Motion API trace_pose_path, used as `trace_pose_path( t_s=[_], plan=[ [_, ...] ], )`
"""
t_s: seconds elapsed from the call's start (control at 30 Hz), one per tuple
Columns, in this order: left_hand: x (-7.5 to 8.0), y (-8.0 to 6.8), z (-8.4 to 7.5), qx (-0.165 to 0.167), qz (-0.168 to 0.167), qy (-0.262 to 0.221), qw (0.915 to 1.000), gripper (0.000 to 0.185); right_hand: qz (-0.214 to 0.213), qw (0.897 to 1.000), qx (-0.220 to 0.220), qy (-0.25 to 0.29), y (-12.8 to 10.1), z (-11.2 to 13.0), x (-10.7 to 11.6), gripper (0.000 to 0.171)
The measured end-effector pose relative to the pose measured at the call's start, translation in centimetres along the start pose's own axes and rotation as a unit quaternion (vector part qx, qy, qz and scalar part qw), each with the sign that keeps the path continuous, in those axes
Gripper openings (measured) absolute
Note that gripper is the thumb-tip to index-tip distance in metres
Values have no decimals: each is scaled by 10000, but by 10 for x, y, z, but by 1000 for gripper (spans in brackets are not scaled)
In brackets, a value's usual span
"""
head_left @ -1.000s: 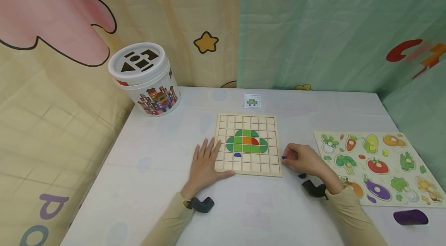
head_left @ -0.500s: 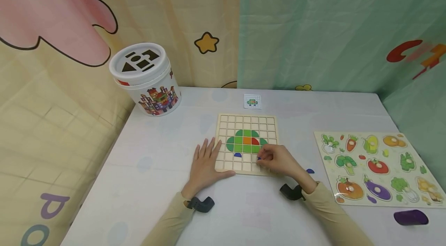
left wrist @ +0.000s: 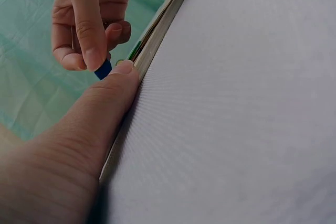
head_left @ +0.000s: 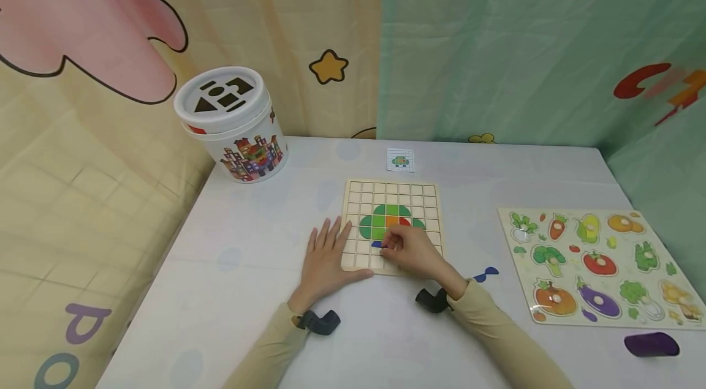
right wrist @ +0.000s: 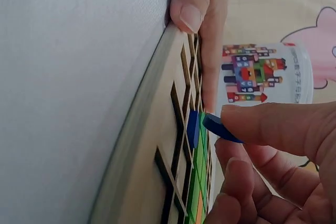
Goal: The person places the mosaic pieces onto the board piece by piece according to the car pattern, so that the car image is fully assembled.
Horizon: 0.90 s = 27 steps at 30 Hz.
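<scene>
My right hand [head_left: 410,249] pinches a blue half-round piece [right wrist: 220,128] between thumb and fingertips, low over the wooden grid board [head_left: 364,190]. Right beside it, a blue half-round piece [right wrist: 193,129] sits in a cell of the board below the green shapes. Green pieces [head_left: 377,233], with an orange and a red one [head_left: 404,221] partly behind my right hand, form a rounded shape in the middle of the grid. My left hand [head_left: 330,260] lies with fingers spread along the board's left side, thumb at the front edge.
Two blue half-round pieces [head_left: 486,274] lie on the table right of my right wrist. A small pattern card [head_left: 400,160] lies behind the board. A white bucket [head_left: 234,125] stands back left; a vegetable puzzle board [head_left: 601,266] and a dark purple object [head_left: 652,344] lie at right.
My right hand has moved left from beside the board to over its lower middle, carrying the blue half-round piece. My left hand has stayed put.
</scene>
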State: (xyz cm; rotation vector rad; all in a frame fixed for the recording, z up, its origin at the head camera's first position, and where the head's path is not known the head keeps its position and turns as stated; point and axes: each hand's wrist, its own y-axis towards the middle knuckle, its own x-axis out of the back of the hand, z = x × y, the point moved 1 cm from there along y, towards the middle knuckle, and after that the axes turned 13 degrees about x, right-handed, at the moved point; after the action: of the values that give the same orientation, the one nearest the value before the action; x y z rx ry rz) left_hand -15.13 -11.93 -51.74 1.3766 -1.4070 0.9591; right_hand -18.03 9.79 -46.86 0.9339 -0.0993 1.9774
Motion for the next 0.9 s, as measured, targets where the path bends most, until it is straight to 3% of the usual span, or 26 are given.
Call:
trace_pose_path(
  t_s=[0.33,0.9],
  plan=[
    [0,1,0,16,11,78,10000,113,-5,9996,-242,-155,9,2,-12,20],
    [-1,0,1,7,15,39,10000,112,60,9972,-277,-690,11,2,-12,18]
  ],
)
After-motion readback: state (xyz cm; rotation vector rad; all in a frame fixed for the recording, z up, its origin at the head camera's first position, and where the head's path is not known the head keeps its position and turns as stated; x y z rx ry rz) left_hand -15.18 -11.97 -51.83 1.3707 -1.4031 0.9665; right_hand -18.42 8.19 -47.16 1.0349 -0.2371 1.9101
